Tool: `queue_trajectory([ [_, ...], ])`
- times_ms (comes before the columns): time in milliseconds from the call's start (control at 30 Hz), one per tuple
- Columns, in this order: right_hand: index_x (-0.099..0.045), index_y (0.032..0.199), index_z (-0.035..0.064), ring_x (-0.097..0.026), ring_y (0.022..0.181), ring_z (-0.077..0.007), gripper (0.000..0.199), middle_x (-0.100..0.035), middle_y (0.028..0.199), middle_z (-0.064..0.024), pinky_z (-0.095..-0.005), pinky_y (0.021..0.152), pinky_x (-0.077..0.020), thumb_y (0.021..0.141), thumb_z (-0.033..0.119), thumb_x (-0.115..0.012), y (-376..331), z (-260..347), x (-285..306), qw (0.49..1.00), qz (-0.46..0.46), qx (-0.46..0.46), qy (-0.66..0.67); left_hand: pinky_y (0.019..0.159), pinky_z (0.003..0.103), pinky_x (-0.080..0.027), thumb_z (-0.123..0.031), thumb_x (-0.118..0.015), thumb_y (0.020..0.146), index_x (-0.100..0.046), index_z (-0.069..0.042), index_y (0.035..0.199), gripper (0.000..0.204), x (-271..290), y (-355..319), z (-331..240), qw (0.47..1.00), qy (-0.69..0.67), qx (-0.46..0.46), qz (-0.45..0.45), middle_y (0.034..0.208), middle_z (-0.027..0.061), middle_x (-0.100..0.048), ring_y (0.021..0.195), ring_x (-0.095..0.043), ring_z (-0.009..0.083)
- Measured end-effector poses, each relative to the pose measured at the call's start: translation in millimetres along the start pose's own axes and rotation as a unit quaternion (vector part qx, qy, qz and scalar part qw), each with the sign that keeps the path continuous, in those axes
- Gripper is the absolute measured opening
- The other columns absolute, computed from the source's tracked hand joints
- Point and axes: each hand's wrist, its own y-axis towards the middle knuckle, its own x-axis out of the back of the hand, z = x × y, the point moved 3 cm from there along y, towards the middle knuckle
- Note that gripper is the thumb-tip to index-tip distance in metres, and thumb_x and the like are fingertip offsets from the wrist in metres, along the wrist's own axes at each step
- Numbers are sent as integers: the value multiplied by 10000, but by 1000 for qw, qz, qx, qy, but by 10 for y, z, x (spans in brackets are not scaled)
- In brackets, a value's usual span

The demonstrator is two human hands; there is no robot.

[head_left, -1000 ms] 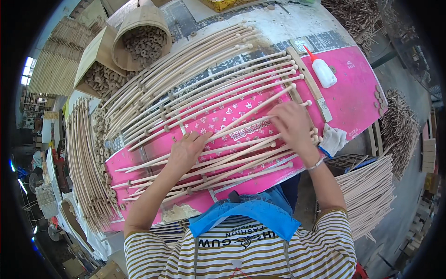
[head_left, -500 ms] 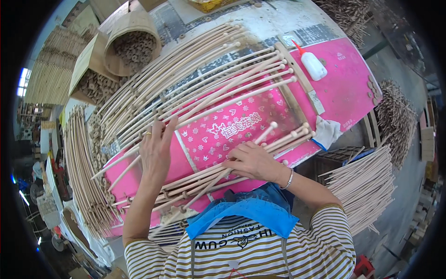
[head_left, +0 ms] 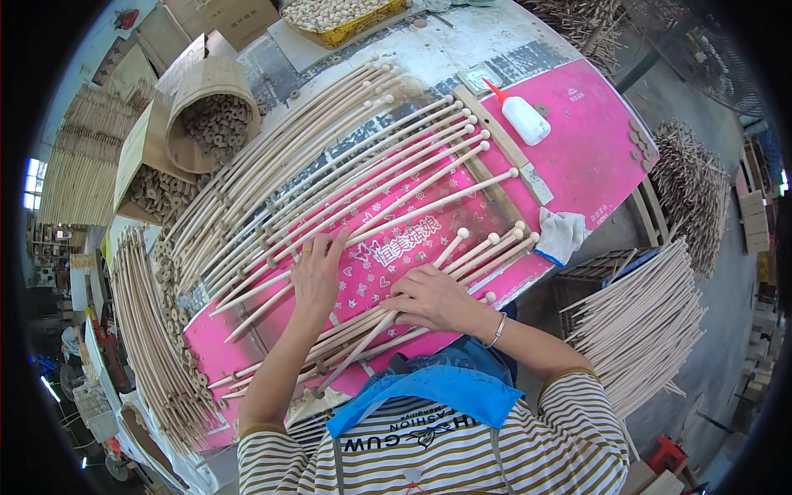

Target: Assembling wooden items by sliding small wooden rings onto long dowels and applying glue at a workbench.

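My left hand [head_left: 317, 274] is closed over a ball-ended wooden stick [head_left: 433, 204], the nearest of a row laid across a pink printed sheet [head_left: 388, 256]. Its fingers hide part of the shaft. Farther sticks in that row [head_left: 388, 157] lie side by side, some with small wooden rings near their left ends. My right hand [head_left: 436, 299] is curled over a bundle of similar ball-ended sticks [head_left: 487, 257] along the table's near edge. A stick with its ball [head_left: 462, 234] angled up passes under its fingers; the fingertips are partly hidden.
A wooden bar [head_left: 505, 148] lies beside the ball ends. Right of it are a white glue bottle [head_left: 525, 121] with a red tip and a white glove [head_left: 563, 235]. A wooden tub [head_left: 213, 91] of rings stands far left. Stick piles [head_left: 639, 322] sit right of the table.
My left hand has drawn the nearest stick of the row toward me, apart from the others, which now lie less crossed. My right hand stays on the near bundle. The whole view has shifted slightly.
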Motion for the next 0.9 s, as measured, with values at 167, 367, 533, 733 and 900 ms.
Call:
queue_trajectory([
  [167, -661, 1139, 143, -576, 1002, -216, 359, -610, 1040, -42, -378, 914, -440, 830, 303, -750, -3, -26, -10, 1000, -6, 0, 7, 660, 369, -551, -18, -627, 819, -596, -154, 1370, 568, 176, 18, 18, 999, 13, 5, -40, 1020, 47, -551, 946, -608, 235],
  [367, -671, 1135, 137, -584, 999, -213, 356, -629, 1034, -40, -378, 912, -442, 827, 297, -752, 16, -4, 8, 1000, 0, -7, 5, 740, 394, -516, -31, -619, 819, -562, -149, 1422, 617, 116, -175, -55, 1000, 8, -25, -17, 973, 65, -537, 921, -594, 256],
  [533, -682, 1136, 143, -588, 1004, -209, 353, -640, 1049, -39, -379, 912, -436, 831, 308, -747, -3, -10, -14, 1000, -7, -9, 8, 786, 393, -496, -37, -614, 829, -577, -150, 1401, 585, 52, -148, -25, 999, 6, -38, -8, 983, 60, -538, 937, -584, 254],
  [733, -678, 1053, 151, -575, 951, -209, 267, -621, 969, -17, -385, 857, -422, 843, 311, -719, 61, -79, -49, 1000, -11, -17, 20, 846, 403, -456, -80, -630, 851, -590, -165, 1385, 542, 120, -21, 7, 1000, -16, -12, -24, 1036, 52, -555, 1008, -563, 239],
  [900, -704, 979, 136, -648, 813, -236, 194, -657, 841, -36, -379, 723, -495, 878, 301, -704, 284, -302, -26, 997, -73, -27, 17, 859, 437, -506, -376, -719, 880, -573, -153, 1404, 587, 396, -311, -41, 967, -220, -5, 126, 1113, 95, -622, 1040, -619, 315],
])
